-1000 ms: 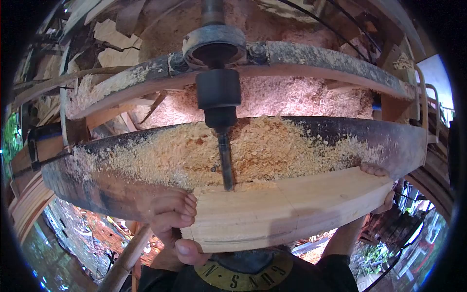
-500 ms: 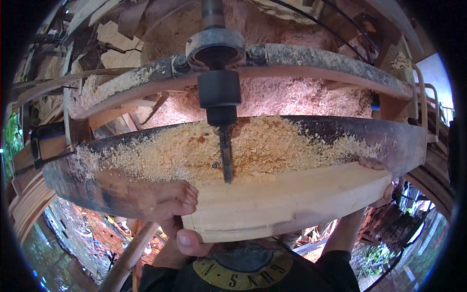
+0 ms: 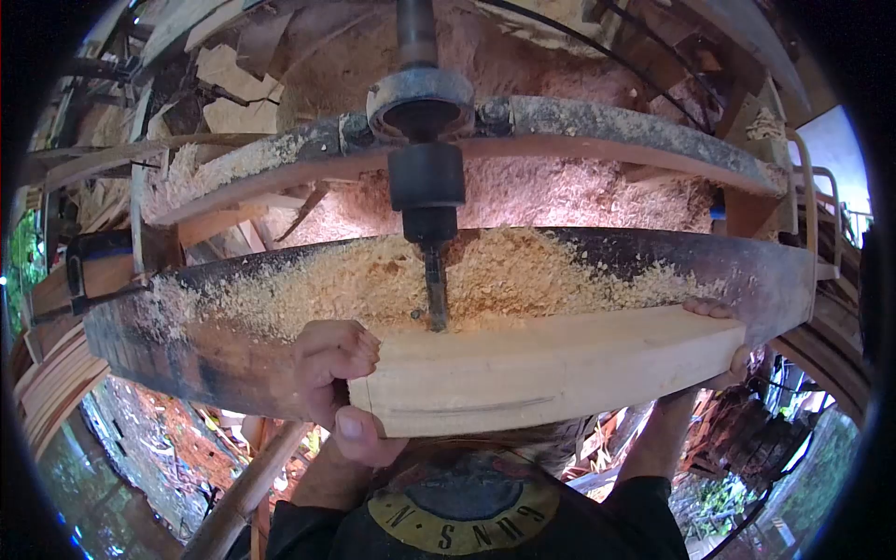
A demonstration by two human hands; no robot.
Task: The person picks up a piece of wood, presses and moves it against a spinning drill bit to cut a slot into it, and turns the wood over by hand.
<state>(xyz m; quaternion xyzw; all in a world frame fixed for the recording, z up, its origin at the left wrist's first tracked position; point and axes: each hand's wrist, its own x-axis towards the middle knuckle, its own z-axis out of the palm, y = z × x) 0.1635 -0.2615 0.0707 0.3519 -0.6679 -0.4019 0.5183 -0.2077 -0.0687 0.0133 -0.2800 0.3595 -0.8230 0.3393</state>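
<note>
A thick, pale wooden beam [image 3: 560, 364] lies across the front of a dark board table, with a pencil-like line along its near face. My left hand [image 3: 338, 383] grips its left end, fingers over the top and thumb against the near side. At the far right end, my right hand [image 3: 723, 345] is wrapped round the beam, with fingertips on top and the rest partly hidden behind it. A drill bit [image 3: 436, 289] in a black chuck [image 3: 427, 187] meets the beam's far edge; whether its tip is inside the wood is hidden.
Wood shavings [image 3: 523, 275] are heaped on the dark board table [image 3: 224, 373] behind the beam. A dusty crossbar [image 3: 625, 126] runs behind the chuck. Stacked curved strips [image 3: 61, 392] stand at left, and a round pole [image 3: 247, 490] slants below.
Both hands have shifted the beam slightly away from my body, toward the bit. Less of the bit shows above the beam. Both hands keep their grip.
</note>
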